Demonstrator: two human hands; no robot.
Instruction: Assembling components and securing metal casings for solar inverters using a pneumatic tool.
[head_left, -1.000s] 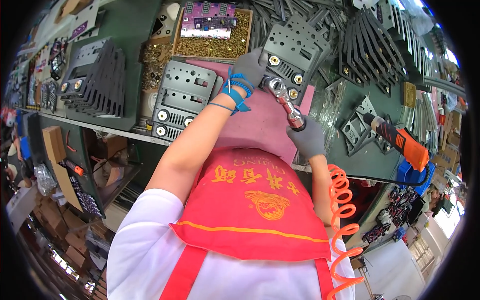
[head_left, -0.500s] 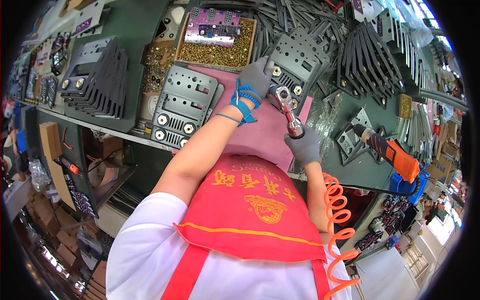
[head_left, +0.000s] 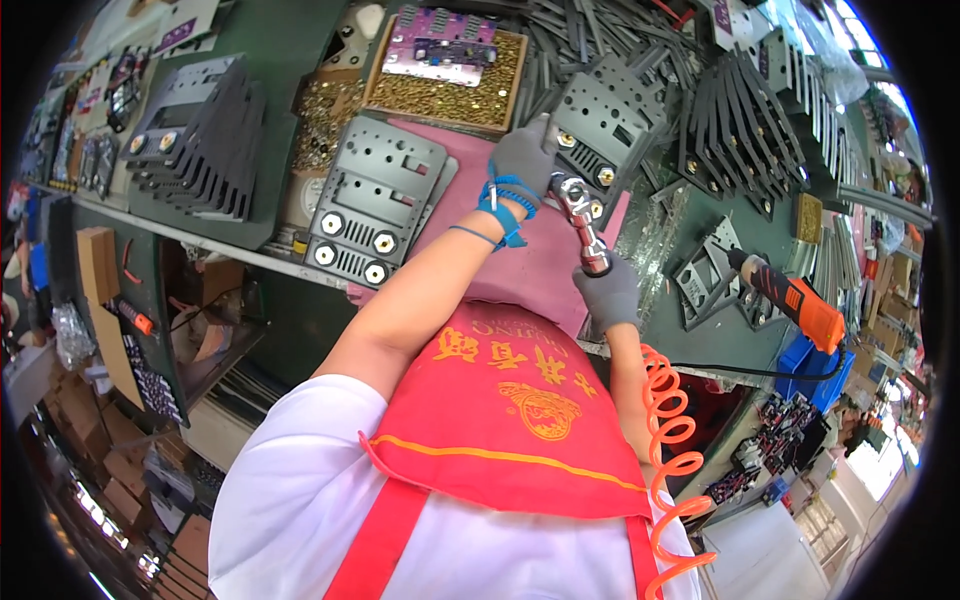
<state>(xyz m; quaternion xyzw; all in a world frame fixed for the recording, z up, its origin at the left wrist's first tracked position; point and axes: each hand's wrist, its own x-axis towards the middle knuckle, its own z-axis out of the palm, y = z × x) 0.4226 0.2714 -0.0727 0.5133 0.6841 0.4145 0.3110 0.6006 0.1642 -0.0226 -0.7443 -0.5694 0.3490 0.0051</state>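
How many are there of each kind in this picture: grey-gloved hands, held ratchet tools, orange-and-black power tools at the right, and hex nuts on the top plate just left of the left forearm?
Left hand and right hand: 2
Ratchet tool: 1
Power tool: 1
Hex nuts on that plate: 4
Total: 8

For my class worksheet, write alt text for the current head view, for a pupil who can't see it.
A person's gloved right hand holds a chrome ratchet wrench, its head at a gray perforated metal plate, with the gloved left hand at the plate's edge. Small brass-colored parts and similar plates lie nearby.
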